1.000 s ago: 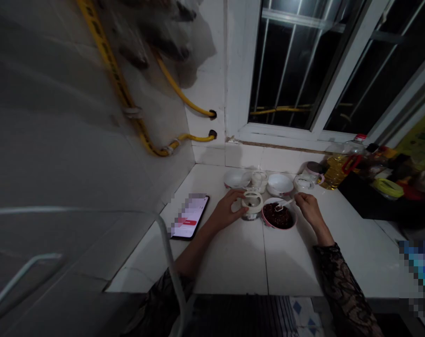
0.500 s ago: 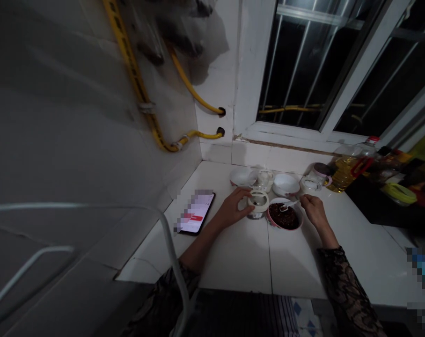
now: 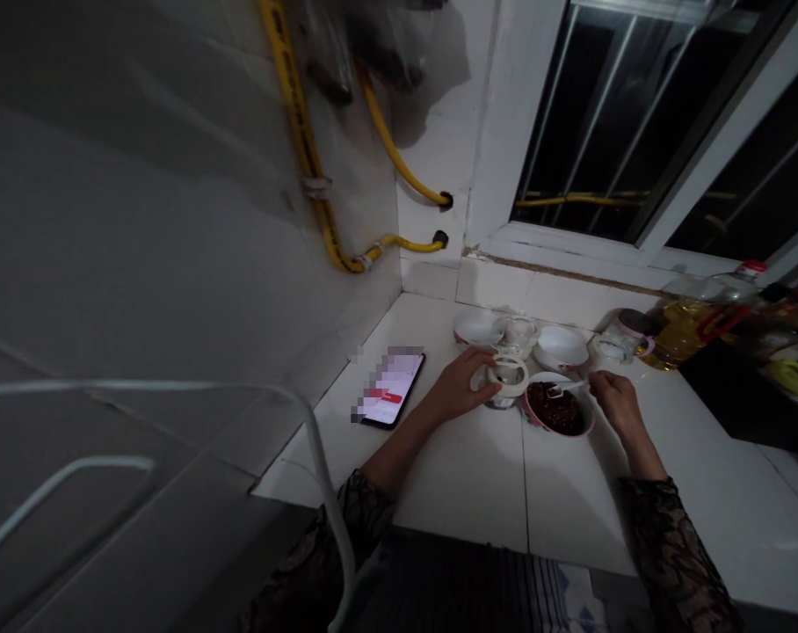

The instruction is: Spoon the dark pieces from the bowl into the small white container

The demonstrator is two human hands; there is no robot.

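My left hand (image 3: 463,387) is closed around the left side of a small clear jar (image 3: 508,376) with a pale rim, which stands on the white counter. My right hand (image 3: 615,397) pinches the handle of a small white spoon (image 3: 567,388). The spoon's head is over a bowl (image 3: 557,431) with a pink-patterned outside, close to the dark red chunky sauce (image 3: 554,408) inside it. Jar and bowl stand side by side. Just behind them are a white bowl (image 3: 561,346), another jar (image 3: 520,334) and a further bowl (image 3: 476,329).
A lit phone (image 3: 394,389) lies left of my left hand. Behind my right hand stand a glass jar (image 3: 613,349), a mug (image 3: 634,330) and an oil bottle (image 3: 682,330). A black box (image 3: 729,396) is at the right. A pale metal rod (image 3: 320,448) crosses the left foreground.
The whole scene has shifted right in view as the camera turned a little left. Both hands keep their holds, and the spoon stays over the sauce bowl.
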